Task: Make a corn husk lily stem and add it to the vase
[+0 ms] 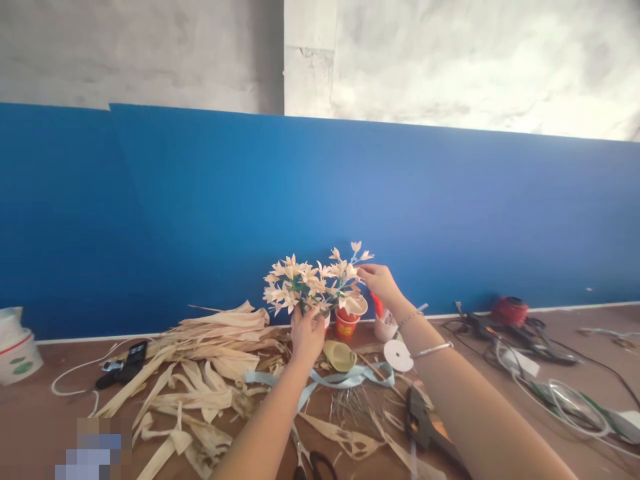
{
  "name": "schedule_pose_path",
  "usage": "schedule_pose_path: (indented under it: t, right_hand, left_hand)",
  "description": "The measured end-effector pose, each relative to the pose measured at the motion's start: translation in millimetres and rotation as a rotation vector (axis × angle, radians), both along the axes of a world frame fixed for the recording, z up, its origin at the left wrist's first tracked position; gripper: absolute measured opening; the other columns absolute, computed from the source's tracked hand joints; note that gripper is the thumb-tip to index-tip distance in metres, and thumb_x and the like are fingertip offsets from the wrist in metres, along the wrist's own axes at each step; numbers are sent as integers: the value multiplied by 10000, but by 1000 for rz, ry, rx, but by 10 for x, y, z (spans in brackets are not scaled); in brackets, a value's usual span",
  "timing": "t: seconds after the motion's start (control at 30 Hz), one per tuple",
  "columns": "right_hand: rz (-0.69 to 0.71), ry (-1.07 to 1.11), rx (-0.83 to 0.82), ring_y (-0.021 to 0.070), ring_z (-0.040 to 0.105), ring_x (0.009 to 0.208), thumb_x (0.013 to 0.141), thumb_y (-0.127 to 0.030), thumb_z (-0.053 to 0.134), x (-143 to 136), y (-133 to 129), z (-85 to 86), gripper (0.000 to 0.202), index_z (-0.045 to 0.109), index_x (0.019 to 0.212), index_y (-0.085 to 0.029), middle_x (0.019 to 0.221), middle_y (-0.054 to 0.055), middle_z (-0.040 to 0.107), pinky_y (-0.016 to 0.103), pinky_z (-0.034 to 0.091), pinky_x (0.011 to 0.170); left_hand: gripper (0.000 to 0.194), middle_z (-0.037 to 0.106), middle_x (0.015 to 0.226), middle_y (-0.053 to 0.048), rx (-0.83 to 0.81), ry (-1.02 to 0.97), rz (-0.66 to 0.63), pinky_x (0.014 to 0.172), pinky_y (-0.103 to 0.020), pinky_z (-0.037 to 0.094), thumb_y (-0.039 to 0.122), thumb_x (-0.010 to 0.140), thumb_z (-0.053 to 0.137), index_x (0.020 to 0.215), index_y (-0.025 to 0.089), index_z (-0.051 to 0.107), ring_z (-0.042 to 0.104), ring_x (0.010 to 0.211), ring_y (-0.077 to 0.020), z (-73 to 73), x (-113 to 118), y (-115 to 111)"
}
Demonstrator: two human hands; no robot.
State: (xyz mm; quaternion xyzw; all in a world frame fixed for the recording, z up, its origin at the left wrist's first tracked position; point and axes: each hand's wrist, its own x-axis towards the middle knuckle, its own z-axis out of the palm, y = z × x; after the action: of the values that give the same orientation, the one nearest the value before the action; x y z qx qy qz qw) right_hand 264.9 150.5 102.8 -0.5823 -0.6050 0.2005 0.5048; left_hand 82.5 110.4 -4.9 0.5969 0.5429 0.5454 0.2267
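Observation:
Bunches of cream artificial flowers (290, 280) on green stems stand against the blue wall. My left hand (307, 333) reaches under the left bunch, its fingers closed around the lower stems, which are partly hidden by the petals. At the upper right, my right hand (383, 283) pinches the edge of a flower spray (345, 268) between thumb and fingers. Below the sprays stands a red paper cup (347, 328). Another cup is mostly hidden behind my left hand. A white cup (385, 328) with something red in it is beneath my right wrist.
Dried husk strips (220, 360) cover the left of the brown table. Light blue ribbon (345, 379), a white disc (399, 355), thin wires (350, 402), scissors (305, 457) and a black glue gun (425, 423) lie in front. Cables (565, 403) tangle at right.

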Motion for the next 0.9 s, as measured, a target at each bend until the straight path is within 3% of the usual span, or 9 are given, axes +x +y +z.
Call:
schedule_pose_path:
  t: [0.27, 0.43, 0.5, 0.67, 0.8, 0.9]
  right_hand:
    - [-198, -58, 40, 232, 635, 772, 695, -356, 520, 9, -367, -180, 301, 672, 865, -160, 829, 91, 709, 300, 456, 662]
    - [-102, -117, 3, 205, 596, 608, 652, -332, 566, -266, -627, -399, 152, 645, 628, -205, 611, 33, 660, 284, 422, 560]
    - [-25, -131, -4, 198, 573, 559, 616, -349, 622, -457, -647, -459, 156, 609, 545, -211, 520, 9, 613, 278, 409, 527]
    - [1, -80, 67, 201, 584, 658, 697, -305, 541, -816, -517, -460, 146, 604, 608, -207, 655, 29, 662, 277, 434, 601]
    - [-69, -11, 100, 197, 569, 630, 764, -313, 444, -846, -454, -443, 240, 612, 666, -173, 657, 51, 659, 280, 422, 579]
    - [-62, 6, 101, 175, 554, 581, 730, -303, 495, -837, -472, -464, 202, 619, 661, -159, 616, 32, 646, 262, 410, 553]
  left_hand:
    - [369, 443, 1348, -81, 45, -1, -40, 1056, -403, 294, 171, 762, 516, 1095, 246, 657, 366, 1280, -283, -202, -118, -22]
    - [344, 491, 1308, -90, 42, -44, -64, 1028, -392, 344, 157, 768, 513, 1065, 228, 671, 408, 1253, -261, -240, -134, 2]
    - [359, 541, 1255, -82, 65, -53, -86, 1023, -397, 352, 138, 758, 514, 1068, 236, 666, 445, 1223, -249, -239, -134, 25]
    - [400, 588, 1191, -76, 82, -48, -91, 1020, -398, 359, 115, 735, 514, 1089, 239, 653, 489, 1181, -247, -235, -145, 65]
    - [410, 587, 1198, -82, 75, -40, -78, 1024, -394, 357, 111, 736, 508, 1103, 230, 646, 491, 1181, -247, -252, -152, 75]
    - [408, 582, 1214, -77, 68, -35, -75, 1036, -396, 345, 109, 739, 504, 1103, 229, 643, 475, 1198, -242, -271, -144, 82]
